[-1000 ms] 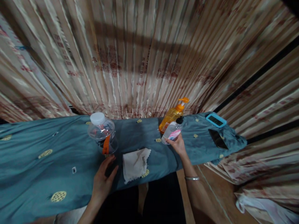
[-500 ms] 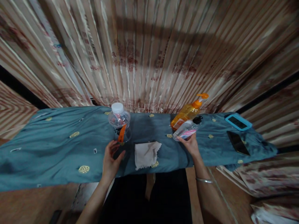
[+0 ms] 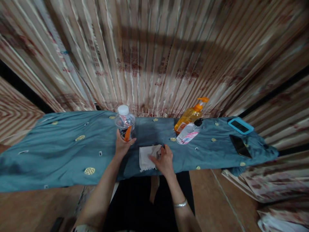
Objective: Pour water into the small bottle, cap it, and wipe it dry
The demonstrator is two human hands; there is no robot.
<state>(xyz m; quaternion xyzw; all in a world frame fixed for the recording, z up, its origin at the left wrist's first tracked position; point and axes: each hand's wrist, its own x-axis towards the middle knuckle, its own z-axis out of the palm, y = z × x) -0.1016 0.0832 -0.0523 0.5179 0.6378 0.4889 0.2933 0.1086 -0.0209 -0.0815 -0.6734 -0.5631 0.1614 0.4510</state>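
My left hand (image 3: 123, 146) is wrapped around the base of a clear plastic water bottle (image 3: 125, 124) with a white cap and an orange label, which stands upright on the blue cloth. My right hand (image 3: 163, 160) pinches the right edge of a white cloth (image 3: 146, 155) that lies on the table in front of me. A small clear bottle with a pink label and black cap (image 3: 188, 135) stands free to the right, beside an orange pump bottle (image 3: 190, 114).
A blue patterned cloth (image 3: 60, 151) covers the long table. A blue-cased device (image 3: 240, 125) and a black phone (image 3: 239, 145) lie at the right end. Striped curtains (image 3: 154, 54) hang close behind. Brown floor shows below the table.
My right hand has let go of the small pink-labelled bottle and moved left onto the white cloth. My left hand has moved forward and closed on the water bottle.
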